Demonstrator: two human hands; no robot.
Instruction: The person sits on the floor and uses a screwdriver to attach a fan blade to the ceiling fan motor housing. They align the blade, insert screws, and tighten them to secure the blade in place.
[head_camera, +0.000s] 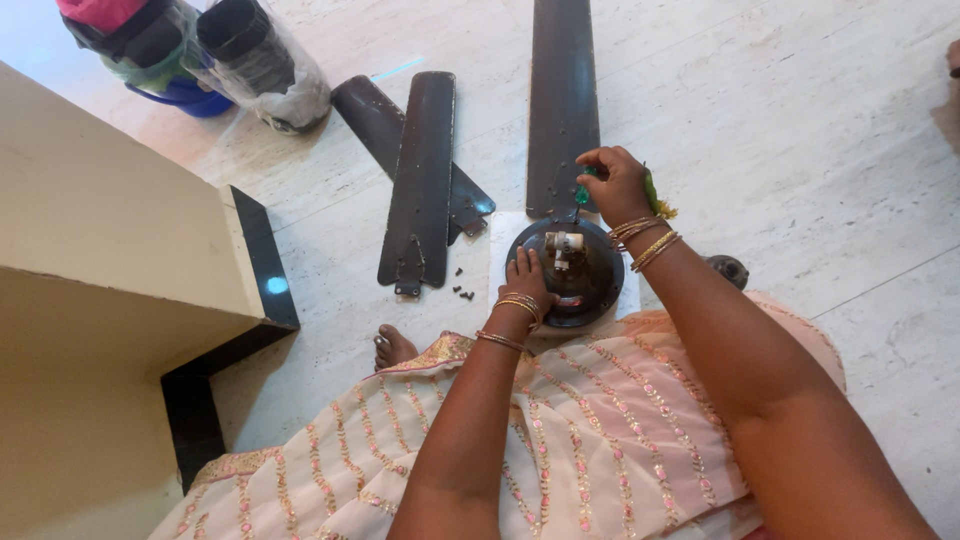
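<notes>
A dark brown ceiling fan motor (582, 285) rests on a white sheet on the floor, with one long blade (562, 100) reaching away from it. My left hand (527, 280) lies flat on the motor's left side, steadying it. My right hand (615, 185) grips a green-handled screwdriver (581, 193) whose tip points down at the joint between blade and motor. Two loose dark blades (420, 180) lie crossed to the left. Several small dark screws (462, 290) sit on the floor beside them.
A cream wall corner with black skirting (262, 265) juts in at left. Plastic-wrapped bundles and a blue tub (200, 60) stand at top left. My bare foot (392, 347) and patterned pink cloth (560, 440) fill the foreground. A small dark round object (728, 268) lies behind my right arm.
</notes>
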